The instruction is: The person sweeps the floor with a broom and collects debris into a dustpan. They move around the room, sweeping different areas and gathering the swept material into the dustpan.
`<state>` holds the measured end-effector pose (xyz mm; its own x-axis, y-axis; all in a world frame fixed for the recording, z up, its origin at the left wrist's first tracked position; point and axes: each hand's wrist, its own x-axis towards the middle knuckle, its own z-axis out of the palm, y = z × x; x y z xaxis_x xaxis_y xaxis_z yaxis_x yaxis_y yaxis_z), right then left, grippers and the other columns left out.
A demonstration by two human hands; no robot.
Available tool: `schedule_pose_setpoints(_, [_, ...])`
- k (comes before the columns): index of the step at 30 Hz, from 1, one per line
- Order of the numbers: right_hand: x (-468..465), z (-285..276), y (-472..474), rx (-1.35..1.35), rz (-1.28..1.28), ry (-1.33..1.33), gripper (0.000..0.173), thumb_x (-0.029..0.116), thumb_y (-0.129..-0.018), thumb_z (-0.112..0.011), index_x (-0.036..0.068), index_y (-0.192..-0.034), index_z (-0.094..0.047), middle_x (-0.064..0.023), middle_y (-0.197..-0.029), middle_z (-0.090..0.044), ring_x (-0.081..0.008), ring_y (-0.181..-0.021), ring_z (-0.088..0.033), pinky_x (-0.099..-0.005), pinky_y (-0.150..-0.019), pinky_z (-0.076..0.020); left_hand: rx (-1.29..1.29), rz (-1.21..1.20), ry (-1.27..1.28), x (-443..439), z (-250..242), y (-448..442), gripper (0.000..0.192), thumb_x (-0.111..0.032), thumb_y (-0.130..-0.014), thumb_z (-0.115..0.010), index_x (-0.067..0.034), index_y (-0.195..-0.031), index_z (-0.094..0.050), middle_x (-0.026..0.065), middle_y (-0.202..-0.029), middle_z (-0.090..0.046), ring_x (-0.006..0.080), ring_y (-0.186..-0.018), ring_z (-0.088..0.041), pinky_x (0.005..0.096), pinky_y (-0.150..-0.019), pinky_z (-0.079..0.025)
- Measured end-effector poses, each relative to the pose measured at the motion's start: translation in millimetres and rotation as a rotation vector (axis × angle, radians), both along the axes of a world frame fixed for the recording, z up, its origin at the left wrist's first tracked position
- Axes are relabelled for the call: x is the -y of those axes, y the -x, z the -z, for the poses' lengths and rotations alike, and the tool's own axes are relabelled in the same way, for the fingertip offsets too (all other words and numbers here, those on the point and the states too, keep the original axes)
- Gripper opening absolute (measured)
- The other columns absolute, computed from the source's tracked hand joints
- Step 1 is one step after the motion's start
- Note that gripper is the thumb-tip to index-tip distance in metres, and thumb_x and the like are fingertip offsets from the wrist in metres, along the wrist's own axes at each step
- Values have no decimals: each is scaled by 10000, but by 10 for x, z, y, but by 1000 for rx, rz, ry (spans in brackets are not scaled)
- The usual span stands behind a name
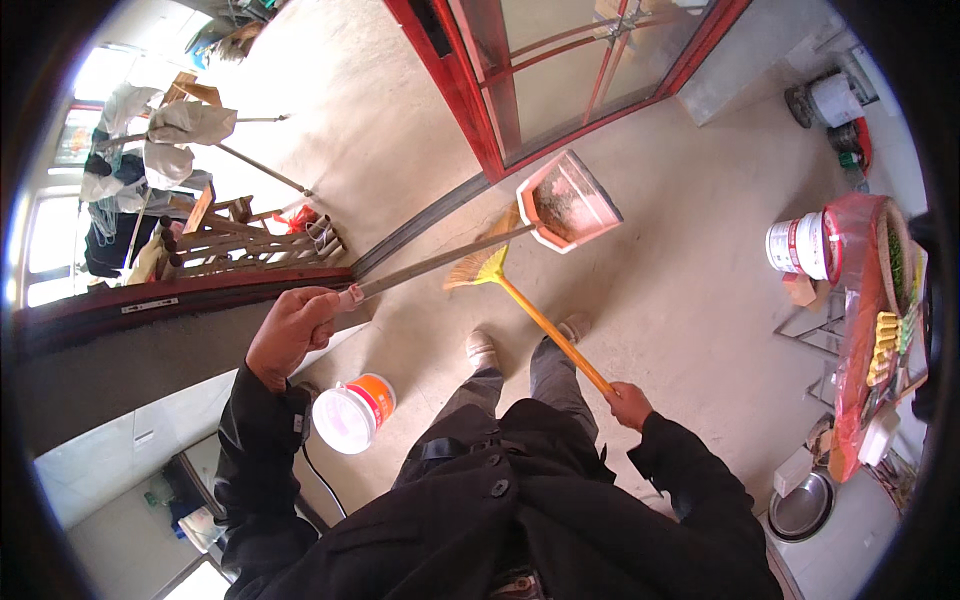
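Note:
My left hand (pixel 294 330) is closed around the upper end of the long handle of a dustpan (pixel 570 202). The dustpan's pink and white pan holds dark debris and hangs in front of me, near the foot of the red-framed door. In my right hand (pixel 630 406) is the end of the orange handle of a broom (pixel 551 330). The broom has a yellow collar, and its straw-coloured bristles fan out to the left, beside the doorway and partly behind the dustpan's handle.
A red-framed glass door (pixel 570 82) stands open ahead, above a dark threshold (pixel 420 225). A white and orange plastic bucket (pixel 352 414) is by my left leg. At the right are a white bucket (pixel 796 244), a red-covered table (pixel 851 420) and a metal basin (pixel 802 506). Wooden pieces (pixel 225 244) lie beyond the left wall.

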<state>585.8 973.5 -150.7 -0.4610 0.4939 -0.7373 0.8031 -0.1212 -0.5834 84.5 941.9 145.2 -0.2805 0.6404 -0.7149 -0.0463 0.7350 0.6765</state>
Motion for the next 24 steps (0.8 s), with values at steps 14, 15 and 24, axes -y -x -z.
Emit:
schedule_pose_setpoints(14, [-26, 424, 446, 116, 457, 378, 286, 307, -873, -481, 70, -712, -469, -43, -527, -450, -123, -356, -410, -281, -317, -326, 58, -18, -12, 283, 116, 164, 253, -231, -865, -548, 12, -832, -609, -59, -563, -352, 33, -490, -304, 201, -436, -237])
schedule_pose_setpoints(15, [40, 213, 329, 92, 422, 374, 278, 292, -879, -472, 69, -713, -464, -44, -521, -444, -120, -349, -403, -281, -308, -321, 47, -27, -8, 295, 103, 182, 253, -231, -864, -552, 12, -828, -613, -60, -562, -346, 33, -489, -298, 203, -436, -233])
schedule_pose_setpoints(24, [-35, 524, 876, -80, 265, 271, 297, 318, -860, -512, 33, -814, -581, -43, -533, -516, -140, -461, -507, -290, -410, -381, 34, -107, -24, 383, 43, 48, 249, -227, -850, -578, 15, -818, -624, -63, -559, -324, 35, -487, -276, 208, -434, -215])
